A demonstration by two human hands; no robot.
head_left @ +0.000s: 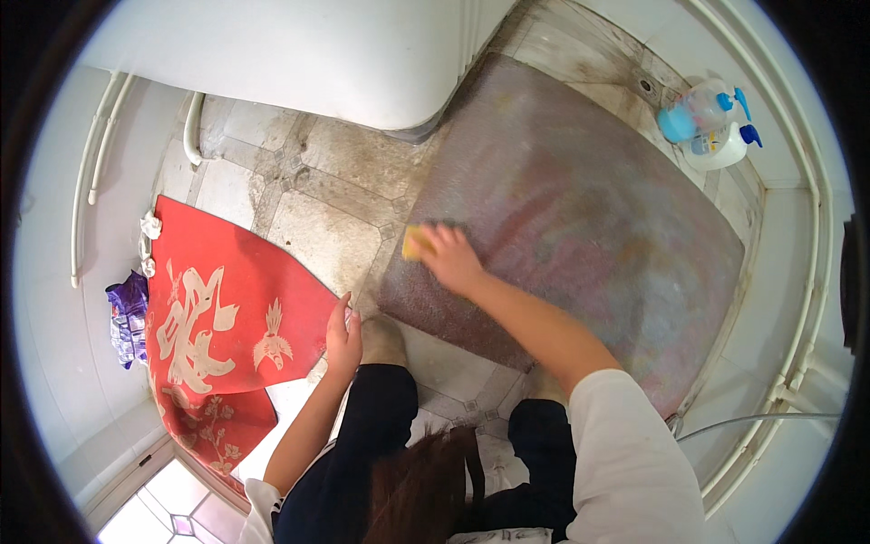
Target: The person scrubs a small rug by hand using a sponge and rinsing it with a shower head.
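Note:
My right hand (pixel 450 260) presses a yellow sponge (pixel 413 243) against the left edge of a wet, grey-brown mat (pixel 580 208) spread on the floor. Its fingers are bent over the sponge. Beside my left knee, my left hand (pixel 343 337) is closed, with a small pale bit showing between thumb and fingers; what it holds I cannot make out. Right by that hand is the corner of a red mat (pixel 240 290) with cream characters and flower patterns. The red mat's near part is folded or rumpled.
A white tub (pixel 299 54) stands at the far left. Two pump bottles, one clear with blue liquid (pixel 693 113) and one white (pixel 720 147), stand at the far right near a floor drain (pixel 645 86). Pipes line the walls. A purple package (pixel 129 317) lies left; a grey hose (pixel 761 418) runs right.

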